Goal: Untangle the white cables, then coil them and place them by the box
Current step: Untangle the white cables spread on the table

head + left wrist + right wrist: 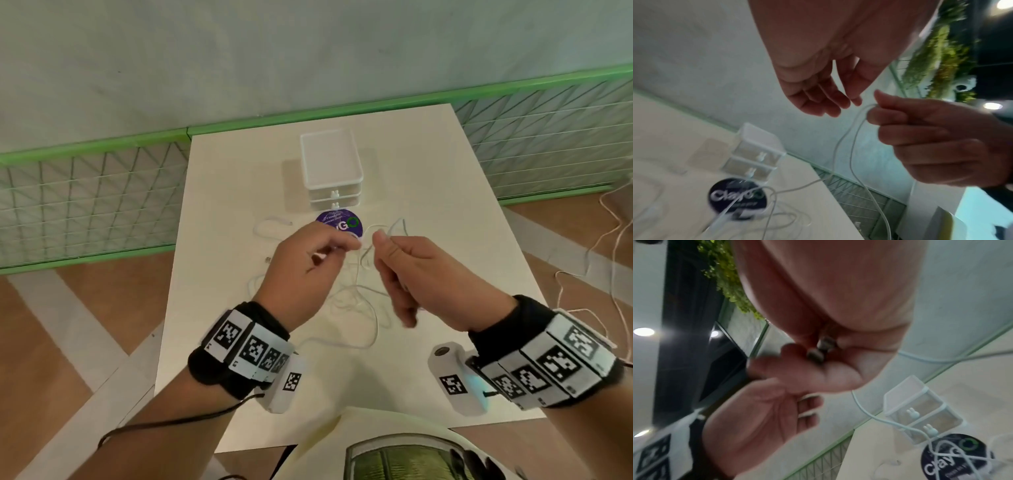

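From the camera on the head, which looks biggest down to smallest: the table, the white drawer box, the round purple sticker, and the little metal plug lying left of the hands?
1. Table
2. White drawer box
3. Round purple sticker, though the left hand hides part of it
4. Little metal plug

We see a white table (pixel 445 205) carrying a small drawer box (pixel 331 171), a round purple sticker (pixel 339 222) before it and loose white cables (pixel 356 301).
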### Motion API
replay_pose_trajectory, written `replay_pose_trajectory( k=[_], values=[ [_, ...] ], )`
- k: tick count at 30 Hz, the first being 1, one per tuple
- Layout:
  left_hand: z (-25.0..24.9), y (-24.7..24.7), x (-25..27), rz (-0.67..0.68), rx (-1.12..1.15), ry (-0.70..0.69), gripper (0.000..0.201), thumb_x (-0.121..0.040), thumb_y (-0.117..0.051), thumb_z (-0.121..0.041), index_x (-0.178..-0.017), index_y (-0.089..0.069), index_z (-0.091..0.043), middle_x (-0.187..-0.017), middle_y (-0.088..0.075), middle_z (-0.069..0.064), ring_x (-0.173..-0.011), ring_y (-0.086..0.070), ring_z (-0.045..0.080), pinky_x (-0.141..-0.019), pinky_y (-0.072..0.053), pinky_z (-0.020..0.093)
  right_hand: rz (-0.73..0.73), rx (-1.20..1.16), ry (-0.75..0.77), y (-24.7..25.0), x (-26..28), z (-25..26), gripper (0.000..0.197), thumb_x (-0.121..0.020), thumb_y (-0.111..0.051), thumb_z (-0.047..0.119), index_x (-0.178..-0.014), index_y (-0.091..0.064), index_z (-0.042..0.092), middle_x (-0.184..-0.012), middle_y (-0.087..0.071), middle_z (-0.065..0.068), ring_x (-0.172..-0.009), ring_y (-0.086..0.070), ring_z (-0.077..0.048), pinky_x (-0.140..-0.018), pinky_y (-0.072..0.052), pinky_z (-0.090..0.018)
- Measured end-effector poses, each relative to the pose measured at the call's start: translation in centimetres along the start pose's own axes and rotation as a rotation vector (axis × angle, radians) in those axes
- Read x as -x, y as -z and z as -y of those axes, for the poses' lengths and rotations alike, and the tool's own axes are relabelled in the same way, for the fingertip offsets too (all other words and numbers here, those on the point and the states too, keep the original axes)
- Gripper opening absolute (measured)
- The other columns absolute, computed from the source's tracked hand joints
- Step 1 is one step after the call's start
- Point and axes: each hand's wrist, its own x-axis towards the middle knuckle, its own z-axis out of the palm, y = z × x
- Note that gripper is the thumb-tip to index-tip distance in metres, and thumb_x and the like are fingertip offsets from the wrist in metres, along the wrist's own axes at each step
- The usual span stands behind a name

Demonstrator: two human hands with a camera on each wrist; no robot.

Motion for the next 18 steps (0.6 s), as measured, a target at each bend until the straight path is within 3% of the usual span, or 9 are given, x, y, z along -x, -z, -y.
replay_pose_trajectory(
  k=[3,6,8,11,14,18],
  values=[
    [3.6,0.2,-0.4,-0.028,-0.013,0.191,0.026,-0.089,-0.059,0.002,-0.088,-0.075,-0.018,-0.080,-0.070,-0.014,-0.074,-0.061,0.006,-0.069,-0.046,0.016,-0.080,-0.130,-0.086,2.3,-0.2,-1.1,0.055,-0.105,-0.042,0.047,-0.060,-0.038,0.016,-0.047,-0.027,-0.001,-0.041,-0.020,-0.014,-0.043,-0.016,-0.022],
    [6.8,-0.4,-0.5,0.078,-0.184,0.278,0.018,-0.090,-0.061,-0.007,-0.089,-0.074,-0.020,-0.084,-0.070,-0.012,-0.069,-0.058,0.004,-0.064,-0.042,0.010,-0.139,-0.368,-0.233,5.8,-0.1,-1.8,0.041,-0.101,-0.048,0.038,-0.066,-0.046,0.018,-0.060,-0.026,-0.001,-0.047,-0.018,-0.015,-0.045,-0.009,-0.027],
    [8.3,-1.2,-0.5,0.171,-0.307,0.294,0.016,-0.091,-0.060,-0.013,-0.092,-0.073,-0.023,-0.091,-0.071,-0.009,-0.076,-0.061,0.007,-0.071,-0.046,0.011,-0.166,-0.463,-0.219,8.0,0.1,-2.0,0.027,-0.100,-0.046,0.025,-0.076,-0.054,0.015,-0.066,-0.031,-0.002,-0.050,-0.024,-0.014,-0.043,-0.012,-0.028],
    [9.6,-3.0,-1.0,0.272,-0.393,0.307,0.016,-0.091,-0.058,-0.016,-0.098,-0.071,-0.023,-0.101,-0.068,-0.005,-0.084,-0.063,0.011,-0.083,-0.052,0.029,-0.244,-0.523,-0.160,10.9,0.3,-2.4,0.028,-0.104,-0.040,0.019,-0.090,-0.062,0.010,-0.068,-0.043,-0.001,-0.051,-0.036,-0.013,-0.038,-0.025,-0.022],
    [10.1,-5.5,-2.2,0.309,-0.429,0.267,0.016,-0.092,-0.057,-0.017,-0.103,-0.069,-0.023,-0.106,-0.062,-0.005,-0.092,-0.062,0.013,-0.087,-0.053,0.034,-0.269,-0.520,-0.155,12.8,0.3,-2.7,0.031,-0.106,-0.038,0.022,-0.092,-0.063,0.008,-0.068,-0.050,-0.002,-0.053,-0.045,-0.014,-0.038,-0.035,-0.022],
    [11.1,-8.9,-4.5,0.331,-0.501,0.178,0.030,-0.095,-0.051,-0.011,-0.119,-0.065,-0.019,-0.124,-0.058,-0.001,-0.113,-0.055,0.019,-0.097,-0.047,0.035,-0.246,-0.479,-0.213,14.0,-0.1,-3.1,0.033,-0.106,-0.038,0.034,-0.087,-0.058,0.016,-0.058,-0.044,-0.001,-0.041,-0.041,-0.014,-0.034,-0.031,-0.022]
  ],
)
